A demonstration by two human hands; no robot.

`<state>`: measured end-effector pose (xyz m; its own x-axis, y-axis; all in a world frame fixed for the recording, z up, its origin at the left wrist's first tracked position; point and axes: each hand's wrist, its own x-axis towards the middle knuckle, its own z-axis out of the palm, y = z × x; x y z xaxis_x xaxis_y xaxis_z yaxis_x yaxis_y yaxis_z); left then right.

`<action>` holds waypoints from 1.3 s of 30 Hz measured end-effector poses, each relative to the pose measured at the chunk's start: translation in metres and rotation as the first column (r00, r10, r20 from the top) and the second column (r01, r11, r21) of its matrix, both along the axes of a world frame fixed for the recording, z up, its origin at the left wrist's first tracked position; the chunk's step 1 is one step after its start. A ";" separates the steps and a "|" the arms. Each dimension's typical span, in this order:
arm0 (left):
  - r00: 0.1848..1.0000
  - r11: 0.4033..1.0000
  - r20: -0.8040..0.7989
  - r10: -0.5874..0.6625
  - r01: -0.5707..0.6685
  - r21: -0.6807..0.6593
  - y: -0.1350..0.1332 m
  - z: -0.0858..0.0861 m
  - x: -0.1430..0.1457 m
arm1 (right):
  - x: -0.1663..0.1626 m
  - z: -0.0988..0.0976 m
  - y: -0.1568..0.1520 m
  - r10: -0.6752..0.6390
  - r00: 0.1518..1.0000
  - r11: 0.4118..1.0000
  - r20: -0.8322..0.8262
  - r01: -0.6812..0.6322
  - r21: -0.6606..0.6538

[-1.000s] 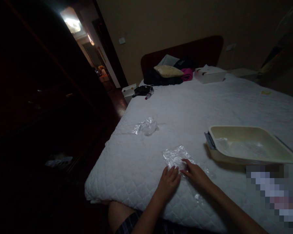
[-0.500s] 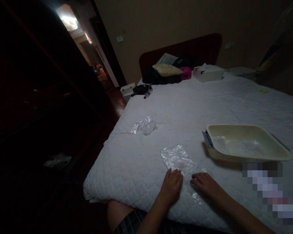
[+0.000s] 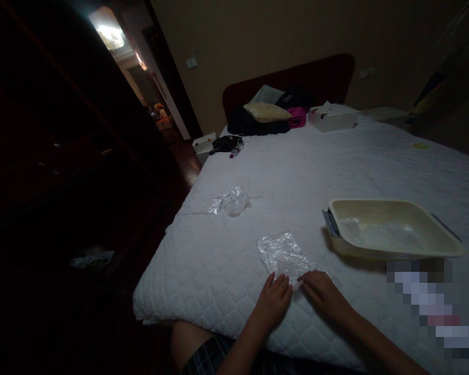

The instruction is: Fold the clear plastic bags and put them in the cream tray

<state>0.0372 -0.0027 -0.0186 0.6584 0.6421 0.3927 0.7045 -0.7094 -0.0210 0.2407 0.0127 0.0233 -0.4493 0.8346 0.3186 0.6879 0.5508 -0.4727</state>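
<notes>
A clear crinkled plastic bag [image 3: 285, 252] lies folded flat on the white quilted bed in front of me. My left hand [image 3: 275, 299] rests on its near left edge, fingers stretched out and lying flat. On the near right part of the bag is my right hand [image 3: 322, 291], fingers bent and pressed together on the plastic; its thumb is mostly hidden. The two hands are close together, a narrow gap between the fingertips. Farther off to the left, another clear plastic bag [image 3: 234, 201] sits crumpled.
A cream plastic bin [image 3: 394, 252] with grey side handles stands at the right, clear plastic inside. Toward the headboard [image 3: 336, 73] are a pillow [image 3: 268, 112], a pink roll [image 3: 297, 117], a white box [image 3: 333, 119] and a small bottle [image 3: 236, 150]. The bed's edge drops off at left.
My right hand has moved left, toward my left hand. The loose plastic that hung toward me below it has been folded up and no longer shows. My left hand has barely moved.
</notes>
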 end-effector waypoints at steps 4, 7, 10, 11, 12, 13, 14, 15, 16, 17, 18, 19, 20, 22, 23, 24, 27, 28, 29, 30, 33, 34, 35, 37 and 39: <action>1.000 1.000 0.025 -0.008 0.008 -0.001 0.000 -0.001 0.000 | -0.011 -0.006 0.013 -0.157 0.987 0.986 -0.041 0.154 -0.058; 0.999 1.000 0.034 -0.006 0.005 0.024 0.000 -0.002 -0.001 | -0.017 -0.010 0.020 -0.213 0.977 0.975 0.017 0.214 -0.059; 1.000 0.998 0.023 -0.009 0.007 0.059 -0.002 -0.001 -0.002 | -0.021 -0.013 0.021 -0.208 0.974 0.978 0.087 0.209 -0.006; 1.000 0.997 0.022 -0.007 0.006 0.074 -0.002 0.000 -0.002 | -0.022 -0.013 0.021 -0.203 0.973 0.979 0.110 0.203 0.011; 1.000 0.996 0.024 -0.004 0.002 0.090 -0.003 0.001 -0.003 | -0.023 -0.013 0.020 -0.200 0.971 0.980 0.134 0.199 0.022; 1.000 0.995 0.029 -0.001 -0.002 0.104 -0.004 0.003 -0.003 | -0.024 -0.013 0.019 -0.197 0.968 0.980 0.157 0.195 0.027; 0.999 0.993 0.032 0.000 -0.004 0.115 -0.004 0.004 -0.003 | -0.026 -0.012 0.018 -0.193 0.965 0.981 0.177 0.191 0.026; 0.999 0.993 0.033 -0.002 -0.002 0.121 -0.005 0.005 -0.003 | -0.027 -0.011 0.017 -0.187 0.964 0.982 0.190 0.187 0.020; 1.000 0.992 0.029 -0.007 0.003 0.124 -0.005 0.005 -0.002 | -0.027 -0.010 0.017 -0.181 0.965 0.983 0.190 0.182 0.009; 1.000 0.993 0.021 -0.013 0.010 0.120 -0.004 0.005 -0.002 | -0.027 -0.009 0.017 -0.177 0.968 0.984 0.176 0.180 -0.001; 1.000 0.993 0.013 -0.019 0.017 0.114 -0.004 0.004 -0.002 | -0.025 -0.008 0.017 -0.178 0.972 0.983 0.152 0.182 -0.010; 1.000 0.994 0.010 -0.022 0.021 0.106 -0.003 0.003 -0.002 | -0.022 -0.006 0.017 -0.182 0.976 0.983 0.122 0.185 -0.014; 1.000 0.995 0.012 -0.019 0.018 0.096 -0.002 0.003 -0.002 | -0.017 -0.004 0.018 -0.187 0.978 0.982 0.092 0.189 -0.014; 0.999 0.997 0.035 -0.010 0.008 0.072 -0.001 0.002 -0.004 | -0.003 0.001 0.018 -0.183 0.982 0.983 0.053 0.184 -0.001; 0.999 0.998 0.052 -0.007 0.004 0.061 0.000 0.002 -0.005 | 0.005 0.004 0.018 -0.168 0.985 0.986 0.049 0.167 0.008; 0.997 0.998 0.072 -0.006 0.002 0.057 0.001 0.004 -0.006 | 0.014 0.005 0.017 -0.141 0.989 0.990 0.055 0.140 0.016; 0.993 0.997 0.116 -0.005 -0.004 0.080 0.001 0.011 -0.009 | 0.036 0.007 0.009 -0.054 0.993 0.998 0.102 0.049 0.050; 0.993 0.996 0.119 -0.001 -0.010 0.092 0.001 0.013 -0.009 | 0.040 0.005 0.004 -0.026 0.992 0.998 0.120 0.018 0.066; 0.993 0.995 0.117 0.003 -0.015 0.102 0.001 0.015 -0.008 | 0.043 0.003 0.000 0.001 0.990 0.996 0.138 -0.013 0.084; 0.994 0.994 0.111 0.003 -0.016 0.110 0.001 0.016 -0.006 | 0.044 0.001 -0.005 0.022 0.988 0.994 0.155 -0.038 0.103; 0.997 0.995 0.079 -0.014 0.005 0.103 0.002 0.012 0.001 | 0.040 -0.006 -0.015 0.043 0.980 0.982 0.195 -0.077 0.170; 0.997 0.996 0.068 -0.023 0.017 0.092 0.002 0.009 0.004 | 0.037 -0.008 -0.016 0.041 0.978 0.979 0.203 -0.080 0.189; 0.998 0.997 0.059 -0.029 0.024 0.077 0.002 0.006 0.006 | 0.035 -0.008 -0.016 0.040 0.977 0.976 0.207 -0.083 0.203; 0.998 0.998 0.048 -0.039 0.036 0.052 0.002 0.001 0.009 | 0.031 -0.008 -0.015 0.046 0.976 0.973 0.213 -0.092 0.211; 0.998 0.998 0.040 -0.041 0.039 0.047 0.002 -0.003 0.010 | 0.029 -0.007 -0.013 0.057 0.974 0.974 0.220 -0.103 0.201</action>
